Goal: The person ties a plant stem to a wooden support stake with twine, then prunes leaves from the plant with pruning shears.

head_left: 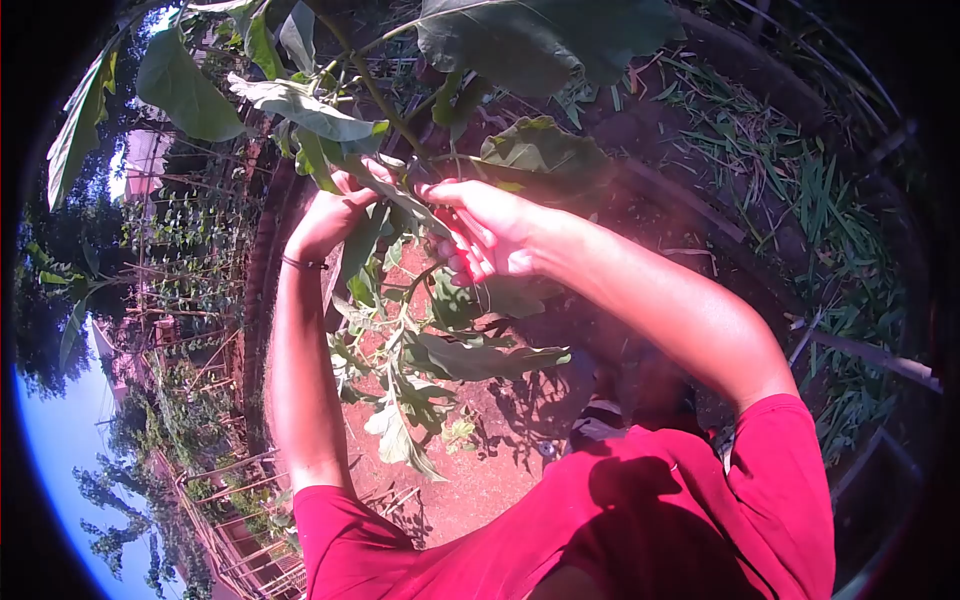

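Both arms reach up to a leafy green plant, whose stem (385,100) comes down from the top of the view. My left hand (340,208) is closed at a leaf beside the stem, its fingertips partly behind the foliage. Close by on the right, my right hand (480,225) has its thumb and index finger pinched near the stem, the other fingers curled below. Something red (460,238) shows in the palm of my right hand, with a thin strand hanging under it. Large leaves (545,150) surround both hands, and what the fingertips grip is hidden.
Lower branches with leaves (400,440) hang over reddish soil (480,500). At the left stand a trellis with climbing plants (190,240) and a stick fence (240,540). Cut grass (820,220) and a wooden pole (870,355) lie at the right.
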### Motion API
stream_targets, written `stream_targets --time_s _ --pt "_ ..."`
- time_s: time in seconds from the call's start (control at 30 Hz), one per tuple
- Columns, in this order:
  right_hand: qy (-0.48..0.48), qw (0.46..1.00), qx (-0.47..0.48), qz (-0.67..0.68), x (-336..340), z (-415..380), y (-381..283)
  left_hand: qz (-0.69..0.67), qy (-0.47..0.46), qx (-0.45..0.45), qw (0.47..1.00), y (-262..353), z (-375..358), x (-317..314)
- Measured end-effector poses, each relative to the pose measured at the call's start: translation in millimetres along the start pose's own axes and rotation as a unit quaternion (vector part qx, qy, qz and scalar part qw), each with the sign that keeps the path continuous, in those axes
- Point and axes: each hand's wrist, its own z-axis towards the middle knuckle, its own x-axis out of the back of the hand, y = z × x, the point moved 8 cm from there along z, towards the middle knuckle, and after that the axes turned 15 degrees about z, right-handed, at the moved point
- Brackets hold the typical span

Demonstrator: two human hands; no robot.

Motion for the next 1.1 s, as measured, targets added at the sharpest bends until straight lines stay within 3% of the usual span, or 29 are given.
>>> stream_targets --time_s 0.37,0.43,0.5,0.63,0.7,0.73,0.87,0.9,0.97,1.03,1.1 --pt "0.018 0.999 0.031 -0.021 17 9 8 0.012 0.021 -0.007 1.0 0 -9 0" --pt "0.009 0.999 0.028 -0.021 13 5 15 0.031 0.007 0.091 0.995 -9 -11 -3" --pt "0.044 0.992 0.056 -0.102 18 -6 15 0.037 0.013 0.077 0.996 -5 -21 -1" --pt "0.113 0.99 0.062 -0.049 48 -47 10 -0.021 0.08 0.042 0.996 -10 -61 23" --pt "0.1 0.987 0.1 -0.075 74 -69 14 -0.067 0.128 0.006 0.99 -19 -87 36" --pt "0.091 0.989 0.074 -0.088 86 -79 19 -0.131 0.169 0.018 0.977 -18 -103 38" --pt "0.114 0.99 0.066 -0.046 141 -115 51 -0.286 0.202 -0.048 0.935 27 -158 11" --pt "0.132 0.989 0.062 -0.032 164 -120 64 -0.32 0.268 -0.013 0.909 24 -172 3" --pt "0.225 0.972 0.063 0.002 210 -132 92 -0.262 0.336 0.021 0.905 7 -189 -26" --pt "0.266 0.962 0.053 0.036 250 -146 122 -0.378 0.178 -0.059 0.907 29 -179 -83" --pt "0.298 0.953 0.043 0.037 274 -158 150 -0.436 0.087 -0.073 0.893 34 -161 -141"
